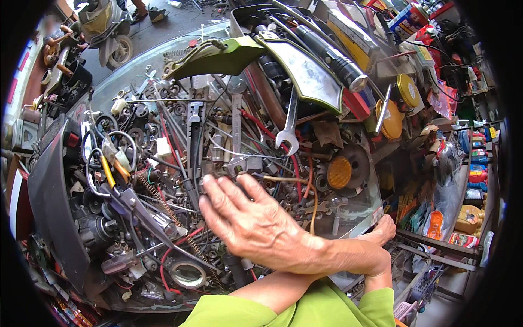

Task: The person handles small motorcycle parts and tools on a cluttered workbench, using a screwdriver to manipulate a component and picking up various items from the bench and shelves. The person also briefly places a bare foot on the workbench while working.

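Note:
My forearms cross in front of me, the right one over the left. My right hand reaches over the heap of metal parts at the middle of the table, palm down with its fingers stretched out. No tool shows in it; what lies beneath the fingers is hidden. Beyond it are an open-end wrench, a second wrench and a black ratcheting strip. My left hand is at the table's right corner with its fingers curled; whatever they hold is hidden.
A glass-topped table carries tangled cables, springs, a tape roll and purple-handled cutters. A green-rimmed panel, a flashlight and yellow-lidded tins crowd the back right. A dark curved panel stands left.

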`<state>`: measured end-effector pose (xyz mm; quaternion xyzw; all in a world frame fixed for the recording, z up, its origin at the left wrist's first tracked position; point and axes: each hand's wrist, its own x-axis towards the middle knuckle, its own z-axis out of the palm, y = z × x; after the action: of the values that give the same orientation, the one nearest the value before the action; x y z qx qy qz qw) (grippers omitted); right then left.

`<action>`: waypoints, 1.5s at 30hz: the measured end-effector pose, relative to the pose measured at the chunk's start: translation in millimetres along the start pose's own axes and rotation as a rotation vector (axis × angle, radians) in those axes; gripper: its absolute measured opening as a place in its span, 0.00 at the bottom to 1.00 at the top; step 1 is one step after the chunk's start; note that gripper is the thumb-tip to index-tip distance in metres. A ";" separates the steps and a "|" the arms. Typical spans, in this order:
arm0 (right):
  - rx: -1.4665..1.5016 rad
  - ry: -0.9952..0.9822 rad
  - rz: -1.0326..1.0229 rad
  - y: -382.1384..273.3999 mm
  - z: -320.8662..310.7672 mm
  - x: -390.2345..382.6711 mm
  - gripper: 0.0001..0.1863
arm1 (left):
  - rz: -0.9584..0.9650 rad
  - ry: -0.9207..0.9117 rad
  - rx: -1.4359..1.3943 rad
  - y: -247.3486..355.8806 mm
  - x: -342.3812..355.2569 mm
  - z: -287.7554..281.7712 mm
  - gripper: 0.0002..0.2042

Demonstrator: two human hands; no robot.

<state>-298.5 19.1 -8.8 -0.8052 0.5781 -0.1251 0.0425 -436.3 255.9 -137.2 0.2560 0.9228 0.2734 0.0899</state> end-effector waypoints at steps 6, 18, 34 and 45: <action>0.348 0.105 -0.054 -15.6 -4.1 -14.0 0.20 | 0.050 -0.028 0.016 9.6 4.9 9.3 0.07; 0.149 0.150 0.300 -18.2 8.4 -30.6 0.36 | 0.085 -0.072 0.051 14.2 7.3 17.0 0.07; 0.171 0.174 0.159 -30.4 5.0 -38.9 0.24 | 0.086 -0.090 0.072 6.2 -6.6 15.5 0.06; -0.001 0.185 0.540 -27.0 1.7 -43.9 0.34 | 0.091 -0.080 0.100 8.6 -1.2 18.6 0.06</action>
<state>-286.5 69.2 -11.4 -0.6071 0.7732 -0.1818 0.0211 -426.0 269.9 -147.9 0.3125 0.9184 0.2204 0.1014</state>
